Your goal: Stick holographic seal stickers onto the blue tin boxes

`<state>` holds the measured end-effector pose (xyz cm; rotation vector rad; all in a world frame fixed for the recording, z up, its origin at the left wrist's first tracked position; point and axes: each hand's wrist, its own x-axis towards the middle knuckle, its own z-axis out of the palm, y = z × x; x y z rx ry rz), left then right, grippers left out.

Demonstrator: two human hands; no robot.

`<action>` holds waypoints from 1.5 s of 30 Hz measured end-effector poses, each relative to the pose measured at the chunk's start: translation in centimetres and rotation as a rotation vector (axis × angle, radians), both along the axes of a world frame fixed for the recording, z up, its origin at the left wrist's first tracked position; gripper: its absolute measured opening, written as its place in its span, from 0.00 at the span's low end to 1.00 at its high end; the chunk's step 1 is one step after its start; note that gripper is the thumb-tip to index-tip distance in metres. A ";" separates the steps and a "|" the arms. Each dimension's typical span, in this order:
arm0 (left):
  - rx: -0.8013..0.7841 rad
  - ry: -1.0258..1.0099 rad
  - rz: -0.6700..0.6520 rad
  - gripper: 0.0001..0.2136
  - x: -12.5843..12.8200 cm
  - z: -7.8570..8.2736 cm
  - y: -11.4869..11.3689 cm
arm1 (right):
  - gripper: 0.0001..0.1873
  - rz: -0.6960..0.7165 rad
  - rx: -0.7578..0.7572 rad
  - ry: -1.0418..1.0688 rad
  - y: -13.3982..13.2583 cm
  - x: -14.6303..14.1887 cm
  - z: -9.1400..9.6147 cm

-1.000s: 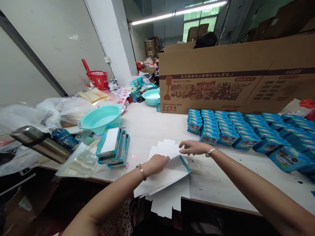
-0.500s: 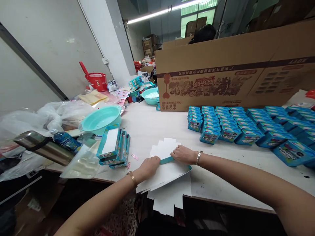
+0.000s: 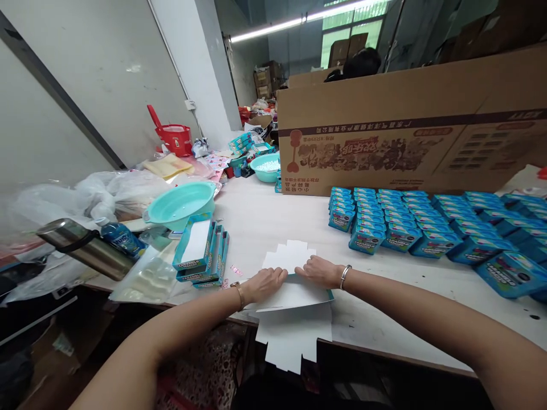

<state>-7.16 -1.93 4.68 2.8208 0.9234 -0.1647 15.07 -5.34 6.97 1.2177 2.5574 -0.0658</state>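
A cardboard box blank [image 3: 284, 297], white on the side facing me, lies at the table's front edge with a fold across it. My left hand [image 3: 268, 283] grips the fold from the left, fingers bent over it. On the right end of the same fold, my right hand [image 3: 318, 271] is closed with its fingers pressed down. More white blanks [image 3: 294, 336] lie underneath and overhang the edge; another white flap [image 3: 290, 254] shows beyond my hands. To the left stands a stack of folded blue trays [image 3: 193, 246] with white insides.
Rows of blue printed boxes [image 3: 401, 236] cover the right of the table before a large brown carton [image 3: 384, 142]. Leftward are a turquoise basin [image 3: 182, 208], a steel flask [image 3: 85, 247], a bottle [image 3: 123, 236] and plastic bags [image 3: 94, 199]. Someone's head [image 3: 361, 62] shows behind the carton.
My left hand has moved slightly right and up along the fold, closer to my right hand. The blue strip between my hands is now mostly hidden. The view has shifted a little.
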 end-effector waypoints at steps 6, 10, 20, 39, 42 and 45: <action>-0.035 -0.488 0.351 0.23 -2.9 3.0 2.3 | 0.36 -0.341 -0.012 0.054 -4.4 2.3 0.1; -0.605 -1.004 0.798 0.33 -0.9 0.7 -0.9 | 0.41 -0.751 -0.101 0.324 -10.2 1.9 -1.9; -0.912 -0.966 0.548 0.22 5.7 -0.8 -2.3 | 0.29 -0.669 0.282 0.532 -6.0 3.8 -0.8; -1.273 -1.090 0.713 0.22 7.4 -0.3 0.8 | 0.28 -1.108 0.155 1.037 -5.1 2.6 -7.4; -1.269 -1.165 0.731 0.25 8.1 -0.8 1.1 | 0.30 -1.116 0.217 1.147 -4.8 2.1 -7.9; -1.422 -1.430 0.664 0.29 7.8 -1.7 0.3 | 0.30 -1.168 0.313 1.294 -4.4 1.5 -8.0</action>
